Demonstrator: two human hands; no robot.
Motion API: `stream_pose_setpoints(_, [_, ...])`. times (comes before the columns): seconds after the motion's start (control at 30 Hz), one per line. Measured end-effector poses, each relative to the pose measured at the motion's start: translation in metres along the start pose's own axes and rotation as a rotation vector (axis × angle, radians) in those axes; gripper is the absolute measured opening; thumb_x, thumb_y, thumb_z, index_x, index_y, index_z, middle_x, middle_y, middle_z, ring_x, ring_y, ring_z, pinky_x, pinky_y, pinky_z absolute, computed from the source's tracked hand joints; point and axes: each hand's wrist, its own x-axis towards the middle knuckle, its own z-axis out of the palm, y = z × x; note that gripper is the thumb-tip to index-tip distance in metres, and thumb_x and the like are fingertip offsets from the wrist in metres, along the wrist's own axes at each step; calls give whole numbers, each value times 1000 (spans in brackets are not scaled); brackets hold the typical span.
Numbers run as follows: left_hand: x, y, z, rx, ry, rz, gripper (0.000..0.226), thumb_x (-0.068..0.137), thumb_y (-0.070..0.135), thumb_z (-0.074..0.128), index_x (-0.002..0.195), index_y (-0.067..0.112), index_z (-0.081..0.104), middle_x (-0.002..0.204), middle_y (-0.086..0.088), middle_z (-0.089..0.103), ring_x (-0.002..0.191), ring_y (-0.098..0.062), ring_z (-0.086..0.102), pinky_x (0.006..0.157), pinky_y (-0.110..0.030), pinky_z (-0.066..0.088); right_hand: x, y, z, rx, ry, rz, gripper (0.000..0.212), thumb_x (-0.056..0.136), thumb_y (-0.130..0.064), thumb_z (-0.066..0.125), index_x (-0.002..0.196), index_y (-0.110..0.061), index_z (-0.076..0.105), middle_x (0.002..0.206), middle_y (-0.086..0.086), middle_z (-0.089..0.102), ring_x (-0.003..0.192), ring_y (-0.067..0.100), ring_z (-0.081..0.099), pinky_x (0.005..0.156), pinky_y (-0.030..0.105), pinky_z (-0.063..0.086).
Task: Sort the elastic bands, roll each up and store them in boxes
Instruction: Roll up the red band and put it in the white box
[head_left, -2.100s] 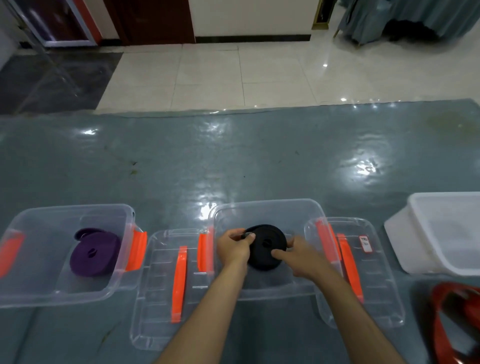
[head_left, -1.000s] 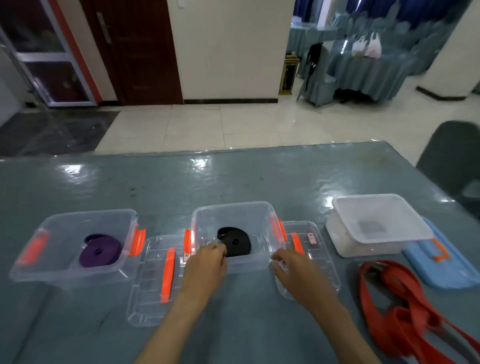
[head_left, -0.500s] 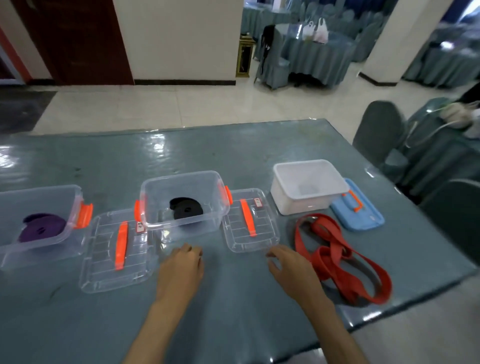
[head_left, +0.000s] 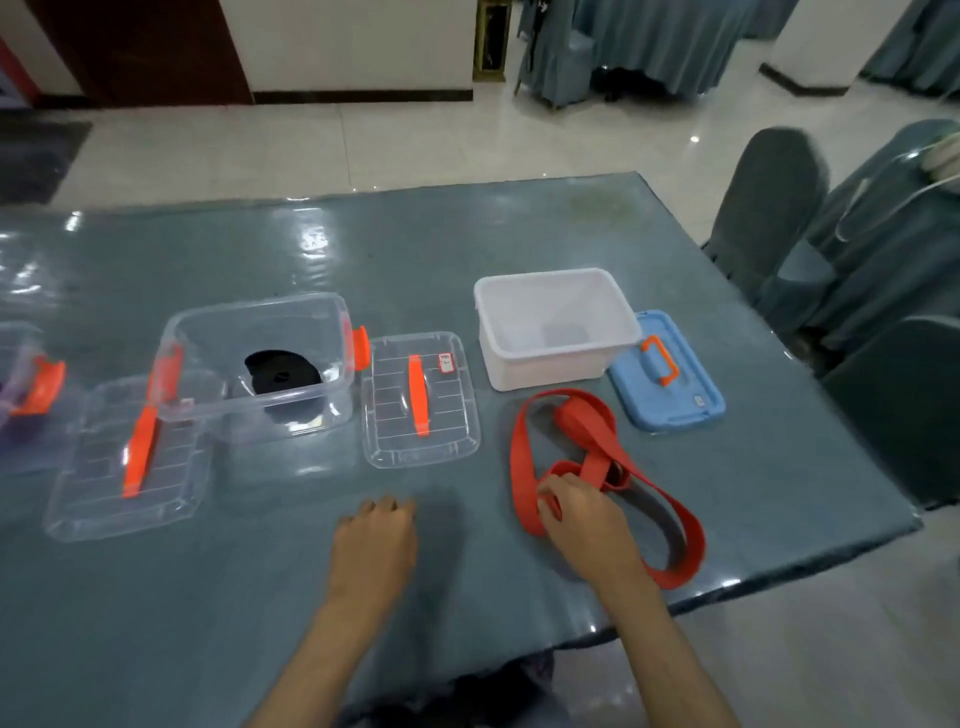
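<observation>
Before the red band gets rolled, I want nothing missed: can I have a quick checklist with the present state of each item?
1. Right hand grips the red band: ok.
2. Red band laid out flat for rolling: not ok, it lies in twisted, overlapping loops.
3. Left hand free to help: ok, it holds nothing.
4. White box open to take the roll: ok, its blue lid lies beside it.
5. Black roll stored in the clear box: ok.
6. Clear box lidded: not ok.
</observation>
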Motion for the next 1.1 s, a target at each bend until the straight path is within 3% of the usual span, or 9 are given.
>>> stream_pose_setpoints(0.07, [8,34,12,28,17,-9,19,75,6,87,91,12,78,85,-10,74,79,-35,74,65,-41,58,6,28,-5,7,-6,-25,12,99,-27,59,105,-23,68,108,-3,68,99,27,69,75,41,52])
stream_pose_setpoints(0.2, [29,93,42,3,-51,-50,32,103,21,48,133,22,61,127,-4,66,120,-30,64,93,-39,52,17,80,-15,34,-34,-43,15,99,-26,58,107,-21,70,112,1,71,102,30,69,79,44,54])
stream_pose_setpoints(0.33, [40,133,54,-71,-135,-102,34,105,35,48,136,22,56,132,-6,64,123,-33,63,97,-43,52,22,133,-16,33,-79,-6,18,96,-29,65,111,-19,69,117,5,69,107,33,67,86,43,51])
stream_pose_setpoints(0.47, [55,162,55,-197,-153,-112,36,103,39,55,134,20,56,131,-8,62,121,-35,63,97,-46,54,19,181,-7,-16,-193,172,55,95,-28,69,146,-22,52,154,13,44,142,34,45,113,40,42])
stream_pose_setpoints(0.53, [58,174,58,-219,-161,-89,33,102,36,58,130,19,56,131,-7,60,120,-34,63,96,-46,53,15,202,-2,5,-259,324,66,98,-32,68,155,-18,37,158,18,38,144,37,44,114,41,41])
stream_pose_setpoints(0.63, [55,190,66,-249,-139,-55,35,100,31,61,132,17,54,139,-4,53,122,-31,60,97,-47,51,11,222,4,141,-290,438,53,99,-21,67,142,-8,40,142,24,51,129,43,58,104,47,49])
stream_pose_setpoints(0.83, [41,199,85,-198,-97,-38,79,93,36,70,159,20,30,162,0,30,141,-26,45,106,-41,49,12,237,3,235,-102,470,20,95,-8,63,115,-7,61,105,26,73,103,45,70,84,49,54])
stream_pose_setpoints(1.0, [38,201,91,-171,-39,80,82,88,38,69,160,27,33,171,-3,22,156,-27,28,122,-44,32,22,227,-22,459,18,445,23,84,-8,77,106,-12,72,91,9,78,91,34,74,73,33,50])
stream_pose_setpoints(1.1, [38,210,93,-147,-71,204,85,85,39,69,161,34,32,170,2,23,159,-23,20,127,-53,19,33,213,-44,595,87,360,21,84,-5,75,101,-15,69,82,0,72,74,31,74,70,41,60])
